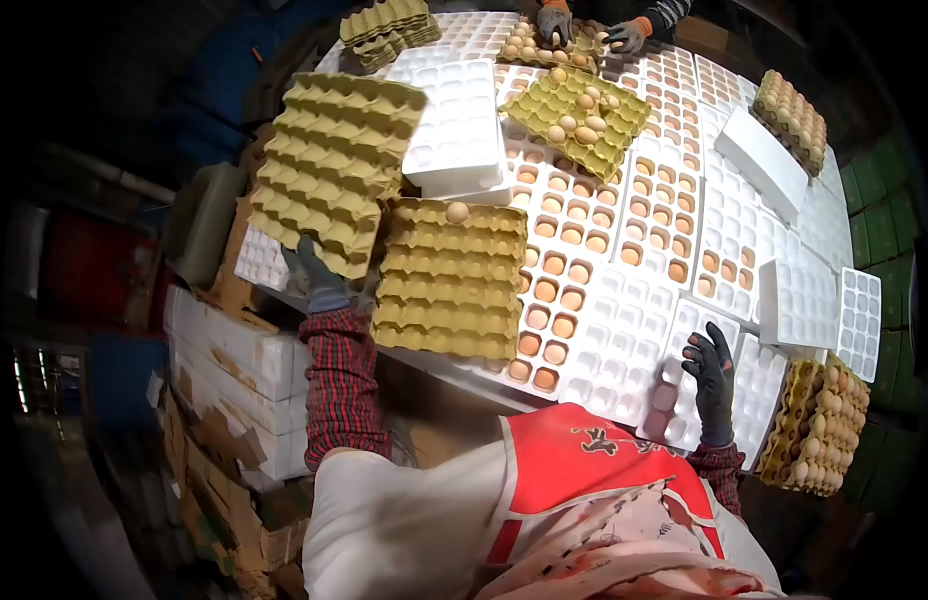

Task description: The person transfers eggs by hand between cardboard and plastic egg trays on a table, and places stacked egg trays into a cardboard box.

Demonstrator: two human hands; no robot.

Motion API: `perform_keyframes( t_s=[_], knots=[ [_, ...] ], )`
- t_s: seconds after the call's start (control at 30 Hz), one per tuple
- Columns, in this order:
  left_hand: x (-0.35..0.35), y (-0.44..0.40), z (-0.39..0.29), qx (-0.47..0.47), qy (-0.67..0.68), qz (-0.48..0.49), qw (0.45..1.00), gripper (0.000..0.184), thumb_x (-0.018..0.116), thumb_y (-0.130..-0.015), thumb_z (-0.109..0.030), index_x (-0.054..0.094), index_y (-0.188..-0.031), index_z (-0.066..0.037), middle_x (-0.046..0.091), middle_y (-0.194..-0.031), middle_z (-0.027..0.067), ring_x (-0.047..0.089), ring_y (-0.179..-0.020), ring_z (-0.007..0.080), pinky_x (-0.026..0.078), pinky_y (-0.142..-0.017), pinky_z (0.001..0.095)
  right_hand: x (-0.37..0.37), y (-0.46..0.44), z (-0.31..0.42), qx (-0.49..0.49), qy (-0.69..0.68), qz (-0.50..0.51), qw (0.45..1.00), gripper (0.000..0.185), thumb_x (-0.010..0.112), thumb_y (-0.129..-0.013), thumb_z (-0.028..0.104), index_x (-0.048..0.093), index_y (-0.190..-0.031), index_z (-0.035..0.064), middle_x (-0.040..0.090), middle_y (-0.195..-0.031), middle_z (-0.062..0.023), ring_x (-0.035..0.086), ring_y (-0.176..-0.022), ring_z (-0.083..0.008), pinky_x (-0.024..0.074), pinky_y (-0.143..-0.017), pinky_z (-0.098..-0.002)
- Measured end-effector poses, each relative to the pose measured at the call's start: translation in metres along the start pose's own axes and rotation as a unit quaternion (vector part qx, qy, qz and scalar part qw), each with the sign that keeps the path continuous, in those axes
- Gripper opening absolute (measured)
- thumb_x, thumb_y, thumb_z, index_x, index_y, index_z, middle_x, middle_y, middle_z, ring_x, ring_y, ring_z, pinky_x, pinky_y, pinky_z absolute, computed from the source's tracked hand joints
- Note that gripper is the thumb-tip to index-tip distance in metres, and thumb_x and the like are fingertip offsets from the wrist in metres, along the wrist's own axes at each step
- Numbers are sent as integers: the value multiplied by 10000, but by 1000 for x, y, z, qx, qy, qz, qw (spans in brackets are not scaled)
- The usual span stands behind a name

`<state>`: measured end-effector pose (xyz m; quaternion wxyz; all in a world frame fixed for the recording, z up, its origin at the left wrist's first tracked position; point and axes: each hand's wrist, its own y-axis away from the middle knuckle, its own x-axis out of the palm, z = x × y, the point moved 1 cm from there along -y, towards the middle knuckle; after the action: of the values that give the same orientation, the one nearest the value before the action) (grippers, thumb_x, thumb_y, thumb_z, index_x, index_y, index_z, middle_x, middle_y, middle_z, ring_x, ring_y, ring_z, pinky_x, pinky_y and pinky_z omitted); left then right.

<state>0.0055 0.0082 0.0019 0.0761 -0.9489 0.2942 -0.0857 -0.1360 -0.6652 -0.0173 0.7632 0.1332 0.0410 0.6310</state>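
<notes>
Fingers [306, 250] of the left hand [314, 275], gloved, are pressed onto the lower edge of the held pulp tray [329, 165]; I cannot tell where the thumb sits. I judge that this corner grip serves to hold the tray tipped, its bumpy face toward me, at the left end of the layout. I see no eggs in it.

The right hand [711, 375], also gloved, has its fingers apart and loosely curled with nothing between them, over a white foam tray [664, 375]; whether it touches the foam I can't be sure.

Just beside the held tray lies a second pulp tray [449, 290], probably placed close for easy reach, with a single egg [457, 212] at its far side. Behind it stands a white foam stack [459, 125].

Farther out, I see foam trays [615, 248] carrying brown eggs [546, 290], set side by side, I suppose so that every cup faces up within reach. Beyond them, a loaded pulp tray [544, 100] rests at an angle, and a co-worker's gloved hand [555, 22] is over eggs at the far edge.
</notes>
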Motion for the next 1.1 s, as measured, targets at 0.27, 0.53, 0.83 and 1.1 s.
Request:
perform_keyframes(
  t_s=[0.27,0.53,0.83,1.1],
  knots=[
    [22,-76,41,-131,-127,-29,983,508,585,-1011,-263,474,-1491,-138,523,-1460,118,584,-1213,268,518,-960,495,17,9,-35,43,-1,-26,999,595,641,-1006,295,434,-1488,15,650,-1177,-64,649,-944,-118,537,-805,-263],
    [33,-136,97,-33,-366,186,911,460,564,-1033,-276,507,-1449,-89,560,-1394,118,589,-1179,249,516,-948,452,-20,64,-86,91,65,-83,990,582,699,-955,313,517,-1422,18,686,-1059,-56,648,-906,-122,523,-780,-274],
    [83,-70,63,-10,-342,182,922,430,540,-1056,-291,544,-1400,-33,602,-1319,118,594,-1141,229,513,-934,403,-41,79,-85,-122,306,-35,944,186,671,-950,209,728,-1015,44,701,-1106,-161,677,-1052,-302,544,-929,-383],
    [145,290,-47,-56,-154,534,830,431,565,-1053,-227,550,-1397,32,573,-1380,139,591,-1171,237,508,-968,353,-210,185,70,-245,370,-165,881,270,805,-827,220,622,-737,43,688,-839,-89,666,-802,-297,532,-744,-416]
  ],
)
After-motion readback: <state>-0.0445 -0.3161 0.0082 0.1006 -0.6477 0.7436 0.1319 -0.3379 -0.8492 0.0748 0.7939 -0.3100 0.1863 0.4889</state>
